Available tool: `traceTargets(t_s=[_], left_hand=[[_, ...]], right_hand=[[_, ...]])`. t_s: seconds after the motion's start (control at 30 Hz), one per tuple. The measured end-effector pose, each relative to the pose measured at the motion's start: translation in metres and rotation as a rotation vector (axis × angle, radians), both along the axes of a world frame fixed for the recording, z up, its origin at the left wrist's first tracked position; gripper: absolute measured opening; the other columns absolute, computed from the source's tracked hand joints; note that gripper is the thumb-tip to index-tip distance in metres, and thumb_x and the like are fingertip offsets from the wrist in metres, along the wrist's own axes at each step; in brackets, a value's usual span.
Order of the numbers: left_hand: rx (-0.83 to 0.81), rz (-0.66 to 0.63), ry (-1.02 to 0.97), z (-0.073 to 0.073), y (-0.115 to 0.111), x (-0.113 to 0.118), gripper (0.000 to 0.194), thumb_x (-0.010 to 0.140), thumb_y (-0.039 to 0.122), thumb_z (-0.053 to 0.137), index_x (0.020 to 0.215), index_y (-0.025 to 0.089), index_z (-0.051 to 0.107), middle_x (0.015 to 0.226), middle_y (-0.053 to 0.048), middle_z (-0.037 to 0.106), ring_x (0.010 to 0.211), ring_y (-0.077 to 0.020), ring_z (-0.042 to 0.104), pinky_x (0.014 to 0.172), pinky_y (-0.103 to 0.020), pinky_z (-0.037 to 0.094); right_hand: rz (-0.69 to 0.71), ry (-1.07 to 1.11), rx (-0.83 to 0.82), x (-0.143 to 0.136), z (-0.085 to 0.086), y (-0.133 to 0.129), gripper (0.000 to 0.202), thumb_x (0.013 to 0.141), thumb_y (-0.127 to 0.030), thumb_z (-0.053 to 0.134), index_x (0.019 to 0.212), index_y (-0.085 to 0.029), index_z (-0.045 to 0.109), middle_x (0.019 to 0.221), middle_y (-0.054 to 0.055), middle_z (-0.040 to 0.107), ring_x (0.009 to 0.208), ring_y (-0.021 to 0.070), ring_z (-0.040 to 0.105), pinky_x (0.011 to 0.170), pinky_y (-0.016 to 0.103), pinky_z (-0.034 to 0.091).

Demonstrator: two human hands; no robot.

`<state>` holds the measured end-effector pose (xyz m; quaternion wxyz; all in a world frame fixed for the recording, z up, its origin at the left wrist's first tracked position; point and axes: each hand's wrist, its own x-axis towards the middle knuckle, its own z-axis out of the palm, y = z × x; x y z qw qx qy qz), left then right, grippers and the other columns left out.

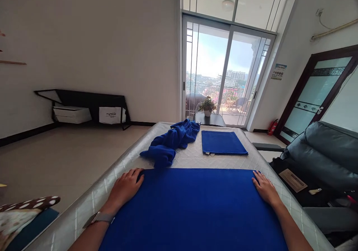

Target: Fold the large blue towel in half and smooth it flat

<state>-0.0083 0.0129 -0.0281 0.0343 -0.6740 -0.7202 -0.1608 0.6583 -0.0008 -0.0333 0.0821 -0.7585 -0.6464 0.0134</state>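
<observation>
A blue cloth (pixel 195 206) lies spread flat and smooth over the near part of a pale quilted mattress (pixel 190 158). My left hand (pixel 127 186) rests flat on its far left corner, fingers stretched out. On the far right corner lies my right hand (pixel 265 187), also flat, with the fingers extended. Beyond the cloth's far edge, a crumpled blue cloth (pixel 175 141) sits in a heap at the left. To the right of that heap is a neatly folded blue cloth (pixel 223 143) with small white tags at its near edge.
A potted plant (pixel 207 105) stands on a dark table (pixel 209 120) before the sliding glass door (pixel 229 72). Right of the mattress is a dark armchair (pixel 332 146) with things on its seat. A low black rack (pixel 89 104) stands against the left wall.
</observation>
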Motion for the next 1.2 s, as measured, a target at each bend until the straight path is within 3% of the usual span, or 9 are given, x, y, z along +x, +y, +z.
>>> traceTargets(t_s=[0.27,0.4,0.47,0.57,0.73,0.83,0.9,1.03,1.2], left_hand=[[-0.016,0.000,0.002,0.009,-0.006,0.006,0.060,0.100,0.044,0.029,0.139,0.015,0.063,0.142,-0.016,0.066,0.126,-0.0354,0.061,0.108,-0.051,0.048],[0.014,-0.005,0.007,0.008,-0.007,0.007,0.058,0.100,0.042,0.030,0.138,0.015,0.064,0.141,-0.016,0.067,0.125,-0.0346,0.062,0.108,-0.050,0.047],[0.023,-0.004,0.006,0.008,-0.007,0.007,0.056,0.100,0.040,0.031,0.138,0.014,0.064,0.140,-0.016,0.067,0.125,-0.0348,0.062,0.109,-0.050,0.046],[0.022,-0.005,-0.005,0.009,-0.008,0.008,0.056,0.100,0.039,0.032,0.136,0.014,0.065,0.140,-0.016,0.067,0.125,-0.0351,0.062,0.110,-0.051,0.046],[0.025,-0.005,-0.011,0.010,-0.009,0.009,0.055,0.100,0.039,0.032,0.136,0.014,0.065,0.139,-0.017,0.068,0.124,-0.0352,0.063,0.106,-0.050,0.048],[0.030,-0.006,-0.003,0.011,-0.010,0.009,0.054,0.100,0.039,0.032,0.136,0.014,0.065,0.141,-0.017,0.067,0.126,-0.0350,0.062,0.107,-0.051,0.048],[0.036,-0.007,0.003,0.011,-0.011,0.009,0.054,0.100,0.038,0.032,0.136,0.015,0.065,0.140,-0.017,0.067,0.126,-0.0348,0.062,0.107,-0.051,0.048],[0.044,-0.013,-0.018,0.010,-0.011,0.007,0.055,0.100,0.041,0.033,0.136,0.016,0.066,0.137,-0.016,0.069,0.123,-0.0342,0.063,0.105,-0.050,0.049],[0.038,-0.005,-0.030,0.005,-0.007,0.005,0.056,0.099,0.042,0.034,0.136,0.015,0.065,0.140,-0.017,0.068,0.126,-0.0356,0.062,0.108,-0.052,0.047]], right_hand=[[-0.163,-0.076,0.007,-0.010,0.012,-0.008,0.069,0.104,-0.047,0.019,0.161,-0.015,0.041,0.167,0.009,0.040,0.158,0.0272,0.028,0.129,0.051,0.018],[-0.127,-0.157,0.080,-0.047,0.030,-0.012,0.065,0.105,-0.042,0.022,0.157,-0.014,0.048,0.165,0.010,0.043,0.158,0.0276,0.027,0.129,0.050,0.017],[-0.018,-0.146,0.117,-0.086,0.040,-0.015,0.062,0.105,-0.041,0.025,0.155,-0.016,0.052,0.164,0.009,0.045,0.158,0.0265,0.028,0.129,0.047,0.019],[0.236,-0.034,0.129,-0.166,0.052,-0.024,0.059,0.106,-0.042,0.029,0.155,-0.019,0.053,0.162,0.008,0.048,0.155,0.0257,0.034,0.128,0.047,0.024],[0.681,0.163,0.098,-0.308,0.051,-0.047,0.058,0.108,-0.045,0.032,0.159,-0.021,0.046,0.164,0.005,0.044,0.155,0.0233,0.034,0.130,0.046,0.023],[0.783,0.223,0.081,-0.369,0.045,-0.050,0.061,0.109,-0.049,0.033,0.162,-0.020,0.040,0.168,0.006,0.037,0.158,0.0234,0.028,0.131,0.047,0.021],[0.776,0.240,0.045,-0.391,0.042,-0.044,0.063,0.109,-0.050,0.033,0.162,-0.019,0.039,0.169,0.008,0.034,0.158,0.0250,0.026,0.130,0.049,0.021],[0.726,0.252,-0.015,-0.390,0.039,-0.028,0.062,0.109,-0.050,0.032,0.162,-0.020,0.040,0.169,0.007,0.035,0.159,0.0253,0.025,0.131,0.050,0.018],[0.585,0.196,-0.048,-0.321,0.041,-0.012,0.064,0.109,-0.050,0.028,0.164,-0.020,0.035,0.170,0.005,0.031,0.160,0.0230,0.022,0.131,0.046,0.014]])
